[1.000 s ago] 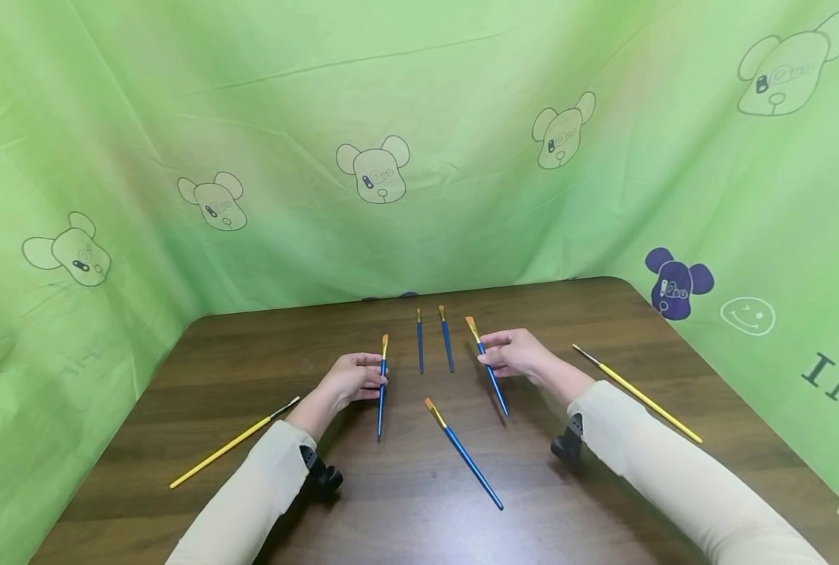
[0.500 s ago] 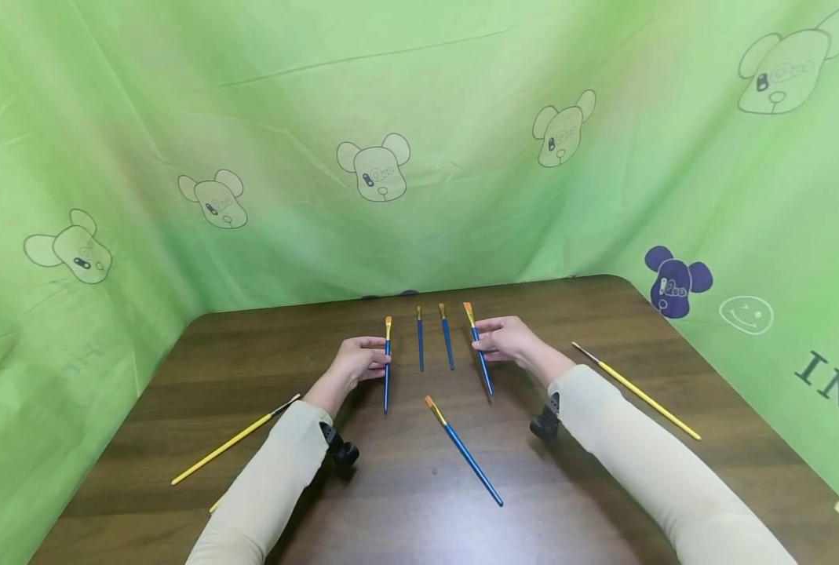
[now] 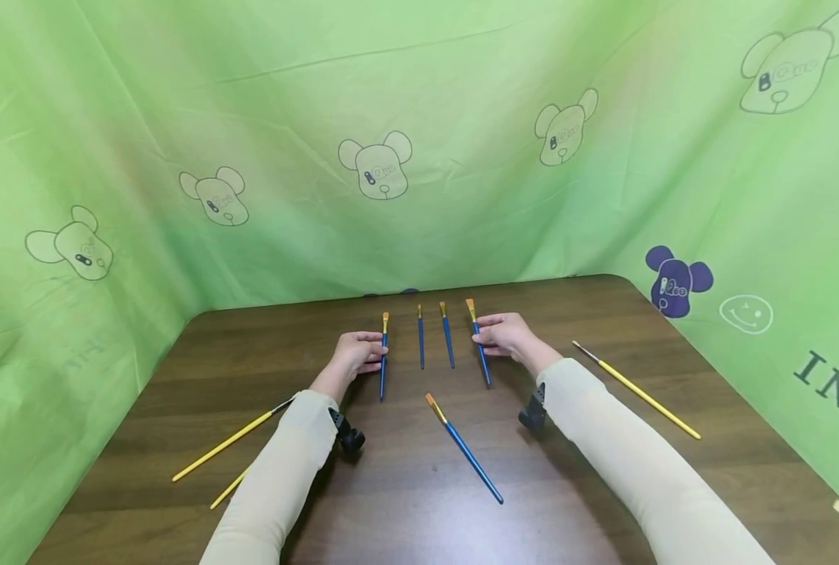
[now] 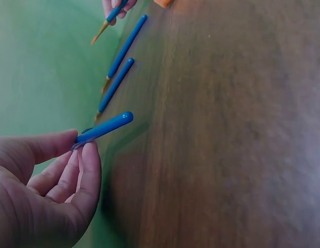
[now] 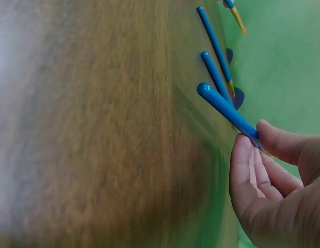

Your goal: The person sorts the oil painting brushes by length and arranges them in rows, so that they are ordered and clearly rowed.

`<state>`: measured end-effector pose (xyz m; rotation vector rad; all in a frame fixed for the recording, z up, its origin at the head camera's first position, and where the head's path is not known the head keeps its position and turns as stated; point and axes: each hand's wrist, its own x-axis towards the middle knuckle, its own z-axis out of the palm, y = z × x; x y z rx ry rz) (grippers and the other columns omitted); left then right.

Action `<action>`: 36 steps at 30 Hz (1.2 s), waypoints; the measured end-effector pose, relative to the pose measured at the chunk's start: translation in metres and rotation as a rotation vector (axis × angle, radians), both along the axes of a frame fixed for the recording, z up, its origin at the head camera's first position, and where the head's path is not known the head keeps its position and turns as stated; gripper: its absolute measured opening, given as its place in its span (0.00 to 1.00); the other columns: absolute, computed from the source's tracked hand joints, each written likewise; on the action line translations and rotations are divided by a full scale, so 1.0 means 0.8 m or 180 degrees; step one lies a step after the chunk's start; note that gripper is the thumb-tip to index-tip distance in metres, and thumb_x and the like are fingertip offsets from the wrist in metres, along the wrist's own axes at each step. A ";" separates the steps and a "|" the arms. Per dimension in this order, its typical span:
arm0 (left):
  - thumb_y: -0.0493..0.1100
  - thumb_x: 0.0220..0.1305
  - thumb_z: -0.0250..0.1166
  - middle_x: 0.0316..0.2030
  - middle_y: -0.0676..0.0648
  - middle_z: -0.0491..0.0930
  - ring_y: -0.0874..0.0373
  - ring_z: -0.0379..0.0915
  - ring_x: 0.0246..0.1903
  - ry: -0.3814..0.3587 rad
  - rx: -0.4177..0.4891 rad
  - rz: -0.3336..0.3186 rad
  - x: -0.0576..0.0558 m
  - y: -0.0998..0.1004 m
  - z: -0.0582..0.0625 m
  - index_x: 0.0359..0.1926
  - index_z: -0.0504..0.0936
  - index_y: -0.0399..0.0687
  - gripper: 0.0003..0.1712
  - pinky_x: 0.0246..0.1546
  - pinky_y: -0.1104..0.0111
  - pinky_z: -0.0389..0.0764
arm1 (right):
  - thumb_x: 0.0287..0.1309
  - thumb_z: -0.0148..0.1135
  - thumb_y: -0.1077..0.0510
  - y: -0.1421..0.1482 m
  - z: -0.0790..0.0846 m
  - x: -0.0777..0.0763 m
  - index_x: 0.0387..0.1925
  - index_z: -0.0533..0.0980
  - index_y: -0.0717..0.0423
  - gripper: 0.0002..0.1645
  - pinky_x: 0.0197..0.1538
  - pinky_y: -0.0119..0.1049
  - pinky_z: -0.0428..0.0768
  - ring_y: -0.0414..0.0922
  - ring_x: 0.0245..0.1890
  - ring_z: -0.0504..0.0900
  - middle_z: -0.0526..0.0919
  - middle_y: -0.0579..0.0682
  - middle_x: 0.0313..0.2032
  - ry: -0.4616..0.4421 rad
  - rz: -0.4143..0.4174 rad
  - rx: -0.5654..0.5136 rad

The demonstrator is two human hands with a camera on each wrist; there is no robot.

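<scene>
My left hand pinches a blue-handled paintbrush between thumb and fingertips, bristles pointing away. In the left wrist view that paintbrush shows its rounded handle end, over its shadow on the table. On the other side my right hand pinches a wider flat paintbrush, its handle end toward the right wrist camera. Between the hands two thinner blue paintbrushes lie side by side, a left one and a right one, bristles toward the back edge.
A flat blue paintbrush lies slanted nearer the front. One yellow paintbrush rests at right; another yellow paintbrush lies at left, beside a third yellow handle partly under the left sleeve. A green curtain hangs behind the brown table.
Both hands have moved away toward the back of the table with their paintbrushes, closing in on the two thin ones. The left sleeve has uncovered a third yellow handle.
</scene>
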<state>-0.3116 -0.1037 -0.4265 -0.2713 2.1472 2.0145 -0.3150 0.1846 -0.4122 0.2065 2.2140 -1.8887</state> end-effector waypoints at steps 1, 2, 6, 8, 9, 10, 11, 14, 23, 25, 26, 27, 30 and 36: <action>0.26 0.57 0.65 0.32 0.44 0.84 0.60 0.78 0.25 0.0001 -0.0010 0.0009 -0.001 0.001 -0.001 0.54 0.80 0.34 0.21 0.26 0.71 0.83 | 0.59 0.61 0.72 -0.001 -0.001 -0.001 0.65 0.65 0.68 0.32 0.40 0.33 0.84 0.41 0.34 0.83 0.72 0.67 0.60 -0.0012 -0.0015 -0.0006; 0.25 0.57 0.65 0.32 0.44 0.84 0.60 0.78 0.24 0.0004 -0.0022 0.0017 -0.002 0.002 -0.001 0.53 0.80 0.34 0.21 0.25 0.71 0.83 | 0.59 0.61 0.72 -0.002 -0.002 -0.002 0.65 0.65 0.68 0.32 0.39 0.33 0.84 0.40 0.34 0.83 0.72 0.67 0.60 -0.0019 -0.0027 0.0000; 0.26 0.56 0.67 0.33 0.43 0.83 0.61 0.77 0.24 0.0044 -0.0093 0.0081 -0.006 0.007 -0.002 0.51 0.81 0.34 0.19 0.24 0.72 0.82 | 0.59 0.62 0.72 -0.010 -0.003 -0.004 0.64 0.66 0.68 0.32 0.38 0.32 0.84 0.43 0.36 0.83 0.72 0.67 0.59 0.0006 -0.0066 0.0053; 0.26 0.56 0.67 0.33 0.43 0.83 0.60 0.77 0.24 0.0074 -0.0126 0.0119 -0.009 0.009 -0.003 0.50 0.82 0.34 0.19 0.24 0.73 0.82 | 0.59 0.62 0.72 -0.014 -0.003 -0.006 0.64 0.67 0.69 0.31 0.37 0.31 0.84 0.44 0.37 0.84 0.73 0.68 0.58 0.0020 -0.0084 0.0082; 0.26 0.56 0.67 0.33 0.43 0.83 0.60 0.77 0.25 0.0092 -0.0148 0.0138 -0.010 0.010 -0.003 0.50 0.82 0.34 0.18 0.24 0.73 0.82 | 0.58 0.62 0.72 -0.016 -0.004 -0.007 0.64 0.67 0.69 0.31 0.37 0.31 0.84 0.45 0.37 0.84 0.74 0.68 0.58 0.0022 -0.0098 0.0089; 0.26 0.56 0.68 0.33 0.43 0.83 0.60 0.77 0.26 0.0111 -0.0175 0.0156 -0.011 0.011 -0.004 0.49 0.82 0.34 0.18 0.24 0.73 0.82 | 0.58 0.63 0.72 -0.017 -0.004 -0.008 0.63 0.68 0.69 0.31 0.37 0.31 0.84 0.45 0.37 0.84 0.75 0.67 0.57 0.0017 -0.0124 0.0095; 0.26 0.56 0.68 0.34 0.42 0.83 0.59 0.78 0.26 0.0130 -0.0198 0.0170 -0.013 0.013 -0.005 0.49 0.82 0.34 0.18 0.24 0.73 0.82 | 0.58 0.63 0.72 -0.018 -0.004 -0.009 0.63 0.68 0.68 0.30 0.37 0.31 0.84 0.45 0.37 0.84 0.75 0.67 0.56 0.0017 -0.0142 0.0110; 0.27 0.56 0.69 0.36 0.40 0.84 0.57 0.79 0.29 0.0192 -0.0267 0.0217 -0.017 0.016 -0.007 0.49 0.83 0.34 0.17 0.25 0.72 0.83 | 0.58 0.64 0.72 -0.020 -0.006 -0.013 0.62 0.69 0.68 0.30 0.37 0.31 0.84 0.44 0.36 0.83 0.77 0.66 0.55 0.0029 -0.0173 0.0156; 0.27 0.53 0.71 0.40 0.38 0.84 0.58 0.82 0.27 0.0203 -0.0397 0.0397 -0.028 0.025 -0.015 0.45 0.85 0.35 0.16 0.23 0.72 0.83 | 0.57 0.65 0.71 -0.019 -0.013 -0.021 0.60 0.72 0.68 0.28 0.32 0.29 0.83 0.40 0.30 0.83 0.78 0.65 0.54 0.0038 -0.0390 0.0210; 0.27 0.53 0.71 0.39 0.38 0.84 0.60 0.80 0.24 0.0188 -0.0435 0.0444 -0.030 0.028 -0.016 0.44 0.86 0.35 0.15 0.22 0.72 0.83 | 0.56 0.65 0.71 -0.018 -0.015 -0.021 0.60 0.72 0.68 0.28 0.31 0.28 0.83 0.39 0.28 0.83 0.79 0.65 0.53 0.0047 -0.0440 0.0200; 0.27 0.52 0.72 0.39 0.38 0.84 0.60 0.80 0.23 0.0184 -0.0460 0.0464 -0.031 0.029 -0.016 0.43 0.86 0.35 0.15 0.22 0.73 0.83 | 0.56 0.66 0.71 -0.018 -0.016 -0.021 0.59 0.72 0.68 0.28 0.31 0.28 0.83 0.39 0.27 0.83 0.79 0.65 0.52 0.0054 -0.0461 0.0195; 0.27 0.52 0.72 0.39 0.38 0.84 0.61 0.79 0.21 0.0180 -0.0491 0.0478 -0.033 0.030 -0.016 0.43 0.86 0.36 0.15 0.21 0.73 0.82 | 0.56 0.66 0.71 -0.017 -0.016 -0.021 0.59 0.72 0.69 0.28 0.30 0.28 0.83 0.38 0.27 0.83 0.80 0.65 0.52 0.0064 -0.0480 0.0194; 0.28 0.52 0.72 0.39 0.38 0.84 0.62 0.77 0.19 0.0190 -0.0603 0.0507 -0.035 0.032 -0.015 0.42 0.87 0.37 0.14 0.20 0.74 0.82 | 0.55 0.67 0.71 -0.017 -0.018 -0.022 0.58 0.74 0.69 0.27 0.30 0.28 0.83 0.37 0.25 0.82 0.82 0.64 0.47 0.0102 -0.0518 0.0205; 0.30 0.52 0.73 0.39 0.40 0.84 0.62 0.77 0.19 0.0240 -0.0811 0.0535 -0.039 0.035 -0.006 0.41 0.87 0.39 0.13 0.19 0.74 0.81 | 0.54 0.68 0.71 -0.018 -0.015 -0.031 0.55 0.76 0.69 0.25 0.30 0.28 0.83 0.38 0.25 0.83 0.84 0.61 0.43 0.0152 -0.0561 0.0273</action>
